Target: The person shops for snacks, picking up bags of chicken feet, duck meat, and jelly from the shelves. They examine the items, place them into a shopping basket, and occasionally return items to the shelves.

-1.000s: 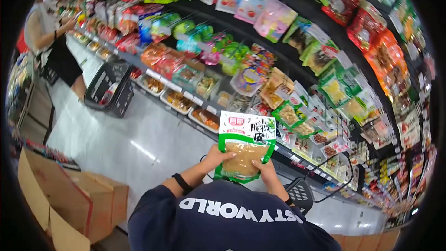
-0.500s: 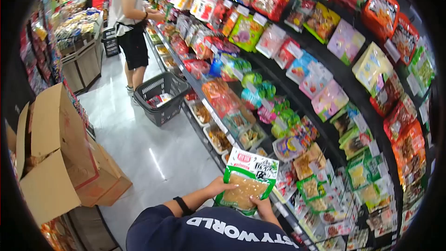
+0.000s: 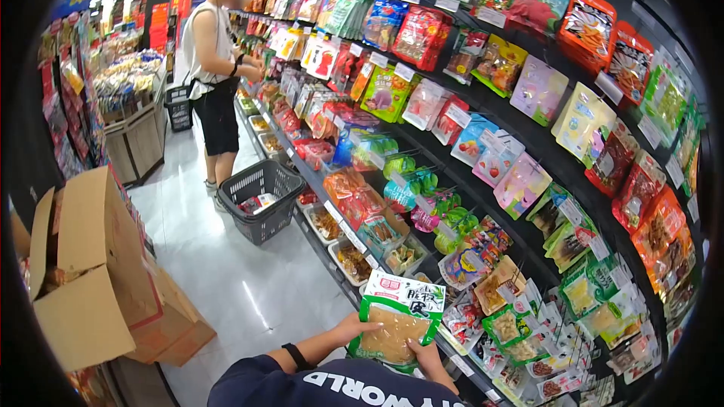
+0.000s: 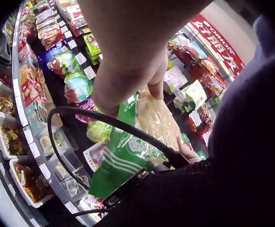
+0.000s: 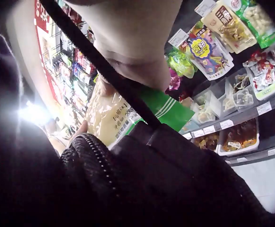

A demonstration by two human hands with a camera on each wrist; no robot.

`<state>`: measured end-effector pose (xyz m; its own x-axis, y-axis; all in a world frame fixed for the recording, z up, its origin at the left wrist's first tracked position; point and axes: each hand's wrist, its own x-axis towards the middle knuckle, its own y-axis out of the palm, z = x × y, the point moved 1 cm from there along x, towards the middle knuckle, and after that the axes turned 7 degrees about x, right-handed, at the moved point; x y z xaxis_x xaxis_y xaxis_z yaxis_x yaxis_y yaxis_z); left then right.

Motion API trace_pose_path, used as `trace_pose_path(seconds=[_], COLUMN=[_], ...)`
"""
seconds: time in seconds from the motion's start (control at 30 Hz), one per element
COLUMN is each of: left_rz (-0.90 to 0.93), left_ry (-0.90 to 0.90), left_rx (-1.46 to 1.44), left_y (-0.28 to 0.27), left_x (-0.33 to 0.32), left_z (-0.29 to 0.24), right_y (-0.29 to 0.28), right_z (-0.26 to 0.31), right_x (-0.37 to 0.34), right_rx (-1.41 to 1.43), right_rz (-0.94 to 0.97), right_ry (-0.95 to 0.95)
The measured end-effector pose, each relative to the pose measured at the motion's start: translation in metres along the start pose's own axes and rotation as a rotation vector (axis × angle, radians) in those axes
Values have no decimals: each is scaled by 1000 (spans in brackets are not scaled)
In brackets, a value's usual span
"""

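Observation:
A green-and-white food packet (image 3: pixel 398 325) with a tan filling and dark lettering is held up in front of the chest. My left hand (image 3: pixel 357 328) grips its left edge, thumb across the front. The opposite edge is in my right hand (image 3: pixel 427 359), whose thumb also lies on the front face. In the left wrist view, the left hand (image 4: pixel 132 71) is above the green side of the packet (image 4: pixel 121 161). Printed text on the tan part of the packet (image 5: pixel 110 118) shows in the right wrist view, under the right hand (image 5: pixel 137 61).
Shelves of hanging snack bags (image 3: pixel 388 94) run along the right. Trays of food (image 3: pixel 351 262) line the low ledge. A dark shopping basket (image 3: pixel 260 203) stands on the floor near a person (image 3: pixel 207 68). Open cardboard boxes (image 3: pixel 105 256) occupy the left.
The head view has swung up and left, bringing the aisle and the standing person fully into sight. Both hands keep hold of the packet, now lower in view.

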<state>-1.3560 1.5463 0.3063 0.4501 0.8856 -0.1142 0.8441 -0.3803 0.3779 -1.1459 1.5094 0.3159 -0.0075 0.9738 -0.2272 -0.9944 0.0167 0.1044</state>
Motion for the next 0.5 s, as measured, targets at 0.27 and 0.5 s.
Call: trace_pose_path(seconds=[0.27,0.5], left_rz=[78,423], left_ry=[-108,-319], left_rx=[-95,15], left_y=[14,37], left_x=[4,2], left_z=[17,53], right_y=[-29,-60], right_z=[-18,-58], right_x=[-18,-75], right_rx=[125,-27], right_rz=[111,-42], right_ry=[204,115])
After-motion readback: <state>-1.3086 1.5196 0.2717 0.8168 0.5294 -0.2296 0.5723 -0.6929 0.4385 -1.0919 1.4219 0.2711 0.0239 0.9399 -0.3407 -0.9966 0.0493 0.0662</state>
